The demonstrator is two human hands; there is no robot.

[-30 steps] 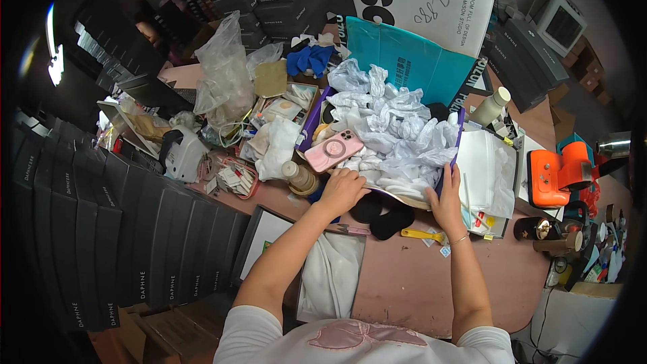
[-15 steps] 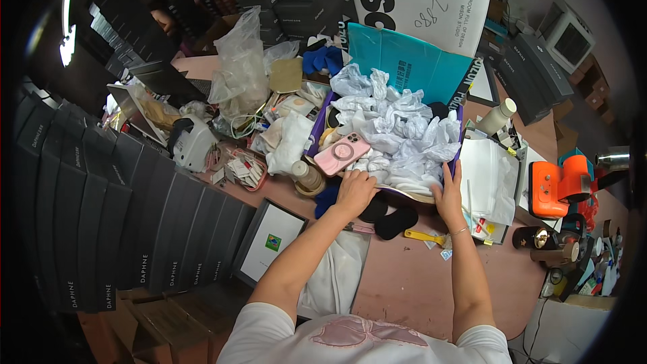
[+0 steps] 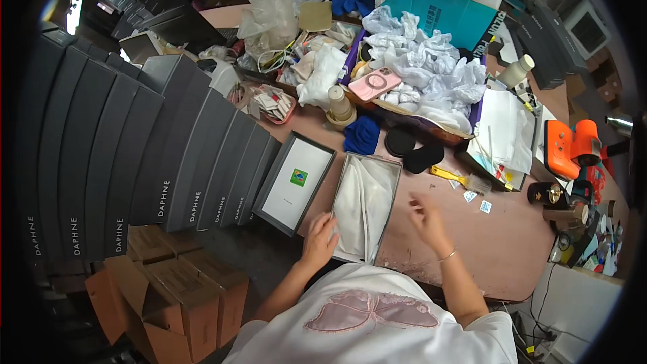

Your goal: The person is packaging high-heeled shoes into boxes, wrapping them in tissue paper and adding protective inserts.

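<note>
An open grey box lined with white tissue paper lies on the brown table in front of me. My left hand rests on the box's near left corner, fingers touching the tissue. My right hand hovers just right of the box with fingers loosely spread, holding nothing. The box's grey lid lies upturned to the left of the box, white inside with a small green sticker.
A purple-rimmed carton of crumpled white paper with a pink phone on top stands at the back. A blue cloth, black pads, a yellow-handled brush and an orange tool lie around. Stacked grey boxes fill the left.
Both hands have drawn back from the carton of crumpled paper to the near table edge. The view has tilted down, and the tissue-lined box and its lid now show.
</note>
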